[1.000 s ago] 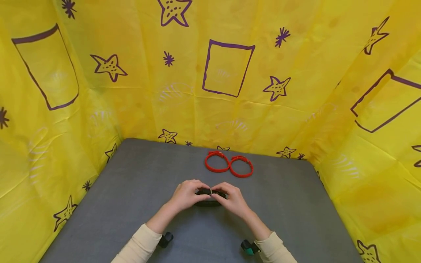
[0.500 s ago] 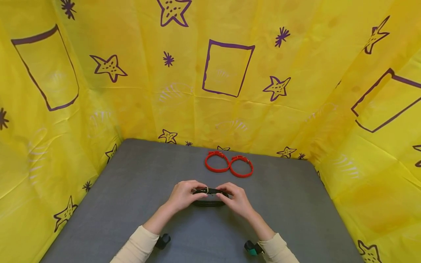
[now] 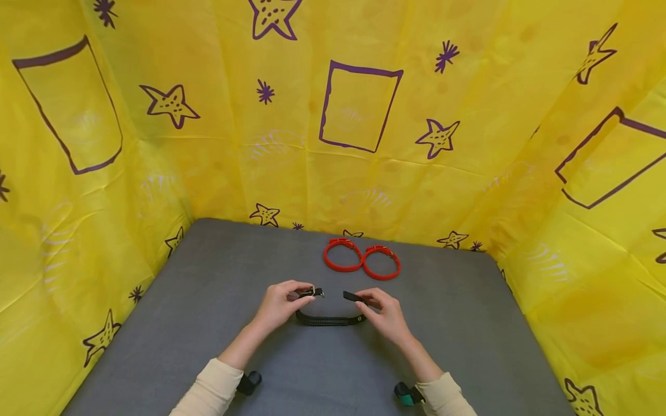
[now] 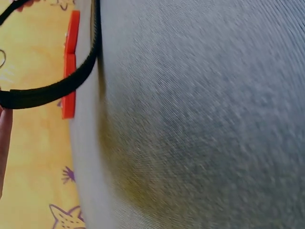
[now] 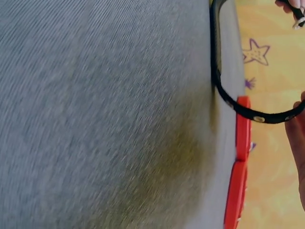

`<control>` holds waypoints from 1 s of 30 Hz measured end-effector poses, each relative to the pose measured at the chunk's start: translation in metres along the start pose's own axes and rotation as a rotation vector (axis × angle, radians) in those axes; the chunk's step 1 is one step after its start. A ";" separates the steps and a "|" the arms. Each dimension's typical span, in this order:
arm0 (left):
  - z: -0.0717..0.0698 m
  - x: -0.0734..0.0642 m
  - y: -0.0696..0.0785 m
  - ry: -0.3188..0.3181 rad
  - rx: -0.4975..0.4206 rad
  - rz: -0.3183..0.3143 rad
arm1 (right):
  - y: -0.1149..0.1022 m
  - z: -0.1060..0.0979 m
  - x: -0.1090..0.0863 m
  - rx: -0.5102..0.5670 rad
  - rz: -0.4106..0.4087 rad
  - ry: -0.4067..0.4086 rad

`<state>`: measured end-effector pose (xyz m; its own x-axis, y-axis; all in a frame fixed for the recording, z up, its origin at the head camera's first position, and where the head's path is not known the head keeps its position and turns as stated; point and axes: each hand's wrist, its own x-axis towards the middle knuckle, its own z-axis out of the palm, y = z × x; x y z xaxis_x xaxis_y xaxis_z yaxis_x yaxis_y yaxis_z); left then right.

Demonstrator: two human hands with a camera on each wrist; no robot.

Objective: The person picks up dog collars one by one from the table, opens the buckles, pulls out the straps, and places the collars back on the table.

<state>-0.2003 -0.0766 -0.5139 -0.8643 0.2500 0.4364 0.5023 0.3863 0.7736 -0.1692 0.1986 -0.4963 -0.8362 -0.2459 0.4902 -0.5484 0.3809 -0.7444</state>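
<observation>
A black buckled collar [image 3: 328, 320] is unfastened, its two ends apart and its middle bowed toward me just over the grey table. My left hand [image 3: 280, 303] pinches the end with the metal buckle [image 3: 313, 290]. The free strap tip [image 3: 351, 296] pokes out between thumb and fingers of my right hand [image 3: 386, 315]. In the left wrist view the black band [image 4: 52, 93] curves up from the fingers at the left edge. Metal-ringed holes show along the strap [image 5: 267, 117] in the right wrist view, where fingertips hold it at the right edge.
Two red collars, a left one [image 3: 340, 268] and a right one [image 3: 382, 277], lie fastened in rings side by side beyond my hands. The grey table [image 3: 250, 254] is walled on three sides by yellow cloth [image 3: 364, 185] with purple drawings. Dark devices hang at both wrists.
My hands have moved apart, the left to the left and the right to the right. The strap has come out of the buckle, so the black ring is now an open curve.
</observation>
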 end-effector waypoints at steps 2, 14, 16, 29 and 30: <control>-0.002 -0.001 -0.004 0.029 -0.015 -0.018 | 0.000 -0.004 -0.001 -0.003 0.010 0.020; -0.007 -0.003 -0.020 0.237 -0.136 -0.088 | 0.028 -0.016 -0.009 0.032 0.193 0.219; -0.008 -0.004 -0.021 0.261 -0.151 -0.104 | 0.040 -0.018 -0.011 0.067 0.270 0.258; -0.018 -0.005 -0.011 0.301 -0.296 -0.257 | 0.071 -0.031 -0.015 0.496 0.557 0.522; -0.016 -0.005 -0.016 0.305 -0.290 -0.263 | 0.072 -0.032 -0.016 0.507 0.576 0.541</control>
<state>-0.2048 -0.0986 -0.5212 -0.9505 -0.1110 0.2903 0.2760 0.1277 0.9526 -0.1952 0.2587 -0.5428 -0.9338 0.3560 0.0343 -0.0935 -0.1504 -0.9842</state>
